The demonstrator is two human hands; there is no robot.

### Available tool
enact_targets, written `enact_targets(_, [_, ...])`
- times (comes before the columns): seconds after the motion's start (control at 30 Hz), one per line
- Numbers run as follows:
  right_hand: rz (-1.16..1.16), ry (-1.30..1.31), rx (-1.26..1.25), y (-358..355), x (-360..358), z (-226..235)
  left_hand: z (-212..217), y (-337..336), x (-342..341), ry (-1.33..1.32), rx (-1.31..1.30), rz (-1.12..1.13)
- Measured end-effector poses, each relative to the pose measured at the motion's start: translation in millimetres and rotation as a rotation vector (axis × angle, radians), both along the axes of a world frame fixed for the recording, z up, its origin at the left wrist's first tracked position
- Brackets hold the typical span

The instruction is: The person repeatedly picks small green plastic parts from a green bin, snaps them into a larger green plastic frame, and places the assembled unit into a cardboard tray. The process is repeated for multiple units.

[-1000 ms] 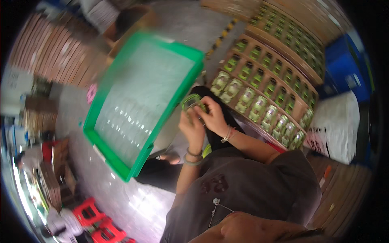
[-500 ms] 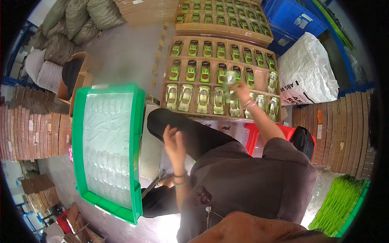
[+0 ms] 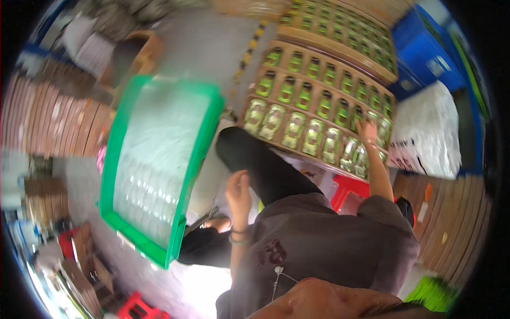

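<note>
A cardboard tray (image 3: 297, 151) holds rows of small toy car bodies, green with dark tops in the far rows and paler green in the near row. My right hand (image 3: 366, 131) reaches over the tray's right part, its fingers closed at a pale green toy car body (image 3: 372, 116) in the middle row. Blur softens the fingertips there. Above my lap, my left hand (image 3: 239, 195) is raised with fingers loosely bent and apart, nothing visible in it. To its left stands a green plastic bin (image 3: 108, 196) with clear moulded plastic sheets (image 3: 151, 183) inside.
Another tray of green car bodies (image 3: 340, 34) lies beyond. A white sack (image 3: 427, 130) and blue crates (image 3: 425, 48) stand at the right. Stacked cardboard trays rise on both sides (image 3: 58, 111) (image 3: 446, 223). A red stool (image 3: 350, 189) is near my right arm.
My right hand has moved right and lowered a car body from above the tray into its middle row. My left hand's fingers have bent slightly. The whole view has tilted.
</note>
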State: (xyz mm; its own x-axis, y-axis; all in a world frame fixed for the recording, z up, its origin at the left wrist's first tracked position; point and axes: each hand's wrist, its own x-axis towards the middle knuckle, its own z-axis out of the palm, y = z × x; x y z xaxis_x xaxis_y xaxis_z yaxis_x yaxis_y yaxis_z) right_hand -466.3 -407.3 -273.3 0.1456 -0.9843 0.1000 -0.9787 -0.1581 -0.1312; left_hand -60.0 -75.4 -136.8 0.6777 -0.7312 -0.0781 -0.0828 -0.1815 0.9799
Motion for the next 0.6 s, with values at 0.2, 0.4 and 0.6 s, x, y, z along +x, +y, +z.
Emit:
enact_targets(0.2, [0.07, -0.086, -0.336, -4.9, -6.8, -26.6, 8.3, 6.1, 2.5, 0.0, -0.062, 0.021])
enact_targets(0.4, [0.264, -0.468, -0.027, 28.6, 137.2, 165.4, 43.0, 14.4, 6.8, -0.011, -0.19, -0.041])
enact_targets(0.6, [1.116, -0.766, 0.619, 127.6, 307.0, 278.6, 94.7, 18.0, 17.4, -0.277, -0.265, -0.124])
